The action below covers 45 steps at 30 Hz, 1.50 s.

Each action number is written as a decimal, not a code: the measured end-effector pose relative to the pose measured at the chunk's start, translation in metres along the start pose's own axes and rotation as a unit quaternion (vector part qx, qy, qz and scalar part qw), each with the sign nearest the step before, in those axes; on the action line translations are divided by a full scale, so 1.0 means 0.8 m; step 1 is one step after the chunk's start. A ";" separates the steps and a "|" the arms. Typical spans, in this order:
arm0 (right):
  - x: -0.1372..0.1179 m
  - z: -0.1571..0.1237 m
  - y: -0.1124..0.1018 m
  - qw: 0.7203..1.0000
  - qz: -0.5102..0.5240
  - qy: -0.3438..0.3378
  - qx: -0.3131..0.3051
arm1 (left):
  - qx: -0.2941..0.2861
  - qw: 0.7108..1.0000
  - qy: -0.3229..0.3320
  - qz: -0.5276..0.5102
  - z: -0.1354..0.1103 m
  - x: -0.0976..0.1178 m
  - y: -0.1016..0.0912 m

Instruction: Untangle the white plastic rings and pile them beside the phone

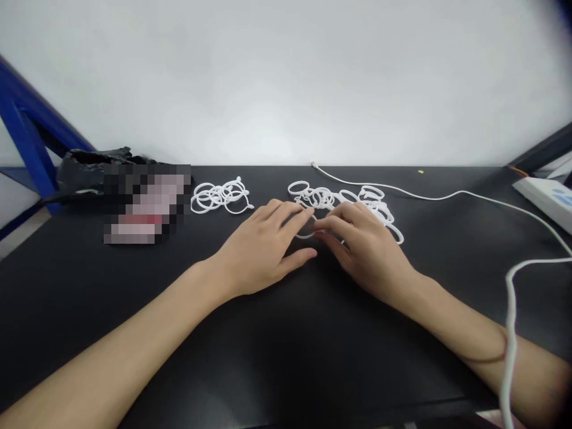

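Note:
A thin white ring (305,236) shows between my two hands, partly covered by fingers. My right hand (364,244) is closed, with thumb and index finger pinching the ring's right side. From the left, my left hand (263,247) reaches in with fingers stretched out and thumb apart; its fingertips lie over the ring's far edge, and whether they touch it I cannot tell. Just beyond the hands lies a loose pile of white rings (322,198), and more white rings (379,208) spread behind my right hand. A separate cluster of white rings (214,196) lies left of my left hand.
A black plastic bag (83,173) and a blurred-out pinkish item (156,202) lie at the back left of the black table (268,351). A white cable (415,195) runs to the right and over my right forearm. A white device (547,199) stands at the right edge.

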State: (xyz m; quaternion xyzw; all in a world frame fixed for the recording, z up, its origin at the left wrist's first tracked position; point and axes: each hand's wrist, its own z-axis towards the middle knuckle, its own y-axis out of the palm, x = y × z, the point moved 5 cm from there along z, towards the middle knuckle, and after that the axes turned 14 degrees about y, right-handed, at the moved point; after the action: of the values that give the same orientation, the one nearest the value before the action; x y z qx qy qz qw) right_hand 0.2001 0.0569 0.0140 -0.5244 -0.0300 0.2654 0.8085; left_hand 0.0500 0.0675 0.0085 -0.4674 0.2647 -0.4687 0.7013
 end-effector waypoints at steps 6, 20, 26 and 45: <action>-0.003 -0.001 -0.008 0.999 0.014 -0.015 0.050 | 0.020 1.000 -0.020 0.014 -0.005 -0.011 0.003; -0.011 0.000 -0.019 0.991 0.127 0.010 0.030 | 0.064 0.998 0.003 -0.024 0.000 0.001 -0.003; -0.009 -0.001 -0.019 0.976 0.210 0.052 0.020 | 0.086 0.996 0.009 -0.036 0.000 0.005 -0.004; 0.012 0.009 -0.005 0.998 0.025 0.046 0.038 | 0.084 0.979 -0.143 0.119 -0.005 -0.027 -0.012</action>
State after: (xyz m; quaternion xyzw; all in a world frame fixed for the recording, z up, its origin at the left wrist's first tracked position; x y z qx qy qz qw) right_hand 0.2076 0.0660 0.0187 -0.5058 0.0305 0.2619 0.8214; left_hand 0.0336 0.0845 0.0142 -0.4338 0.1749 -0.3306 0.8198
